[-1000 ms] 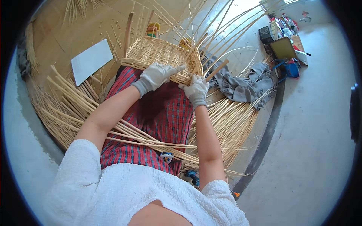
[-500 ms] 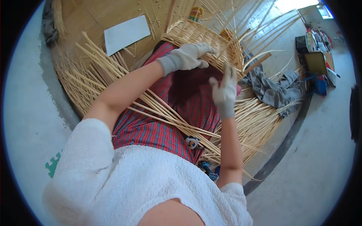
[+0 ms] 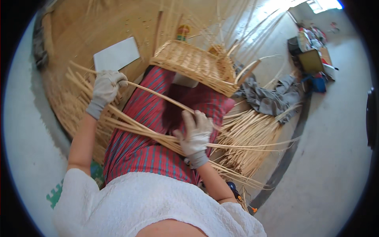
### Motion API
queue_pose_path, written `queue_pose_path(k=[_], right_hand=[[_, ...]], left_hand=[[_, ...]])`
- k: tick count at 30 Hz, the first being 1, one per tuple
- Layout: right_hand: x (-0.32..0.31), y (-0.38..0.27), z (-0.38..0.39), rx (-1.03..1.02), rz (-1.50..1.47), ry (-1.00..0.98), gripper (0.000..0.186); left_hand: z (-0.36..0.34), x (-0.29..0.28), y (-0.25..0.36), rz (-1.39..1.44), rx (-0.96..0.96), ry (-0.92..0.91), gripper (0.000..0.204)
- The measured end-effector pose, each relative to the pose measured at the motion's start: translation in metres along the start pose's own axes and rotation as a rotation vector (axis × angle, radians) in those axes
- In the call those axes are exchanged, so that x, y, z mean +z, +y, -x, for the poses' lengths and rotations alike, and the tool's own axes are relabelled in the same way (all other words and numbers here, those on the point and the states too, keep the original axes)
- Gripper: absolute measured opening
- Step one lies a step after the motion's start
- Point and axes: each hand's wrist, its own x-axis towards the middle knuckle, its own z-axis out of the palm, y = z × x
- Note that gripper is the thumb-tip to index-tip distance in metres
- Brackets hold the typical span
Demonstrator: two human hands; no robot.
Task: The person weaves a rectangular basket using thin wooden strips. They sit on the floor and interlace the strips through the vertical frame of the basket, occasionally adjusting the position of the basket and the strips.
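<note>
A long pale wicker rod slants above my lap, from upper left down to the right. Its left part is gripped by my left hand, in a whitish work glove with the fingers curled round it. My right hand, gloved too, has its fingers bent over the rod farther along; they are slightly blurred. Beneath that hand, several loose rods lie across the red checked cloth over my legs. The half-woven wicker basket, stakes standing up from it, rests beyond my knees, touched by neither hand.
A white flat sheet lies at the far left on the brown board. More rods are spread on the floor at right, beside a crumpled grey cloth. Farther right stand boxes and a blue container. A dark blue tool lies near my right forearm.
Both hands have left the basket and come back over my lap. My left hand moved left, my right hand nearer to me, and a rod is now held between them.
</note>
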Motion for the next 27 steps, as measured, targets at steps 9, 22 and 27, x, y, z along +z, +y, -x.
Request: queue_pose_path(k=[9,22,27], right_hand=[[0.005,0.045,-0.036,0.306,-1.739,0.054,0.064],[-0.11,0.177,-0.067,0.562,-1.247,0.66,0.015],[-0.117,0.206,-0.053,0.624,-1.093,0.859,0.019]], left_hand=[[-0.043,0.048,0.162,0.943,0.265,-0.151,0.01],[-0.119,0.059,0.167,0.401,0.291,-0.098,0.035],[-0.154,0.074,0.168,0.21,0.125,-0.304,0.067]])
